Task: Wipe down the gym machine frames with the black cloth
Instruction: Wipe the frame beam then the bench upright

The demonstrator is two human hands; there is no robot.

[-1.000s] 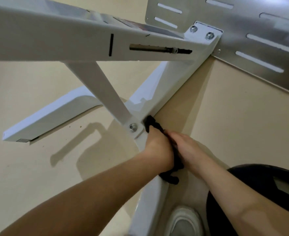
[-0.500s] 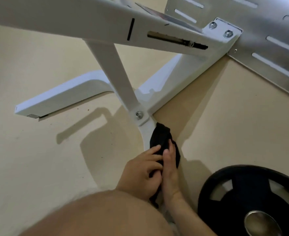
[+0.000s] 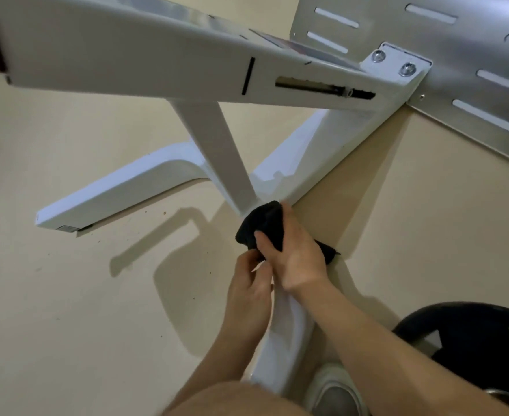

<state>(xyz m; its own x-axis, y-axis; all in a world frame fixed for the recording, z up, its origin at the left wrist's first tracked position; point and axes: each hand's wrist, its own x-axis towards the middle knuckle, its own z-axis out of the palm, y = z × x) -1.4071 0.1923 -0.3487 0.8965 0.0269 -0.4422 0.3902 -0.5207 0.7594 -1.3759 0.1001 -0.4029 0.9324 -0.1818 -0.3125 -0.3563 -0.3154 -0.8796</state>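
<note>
— Beige floor (image 3: pixel 67 295) ran under the white gym machine frame (image 3: pixel 133 55), with a dark weight plate (image 3: pixel 472 340) lying off to one side. Where was the black cloth (image 3: pixel 262 226)?
— Bunched at the joint where the slanted strut (image 3: pixel 217 151) met the base leg (image 3: pixel 289 325). The person's right hand (image 3: pixel 298 259) gripped it, fingers curled over the top.
— And the left hand (image 3: pixel 247 292)?
— Fingers curled just below the cloth; I couldn't tell if they pinched its tail.
— How should that stroke go, in your view?
— Firm pressure, I'd say, wrapping the cloth round the joint so seams and corners got reached, then down along the leg
</note>
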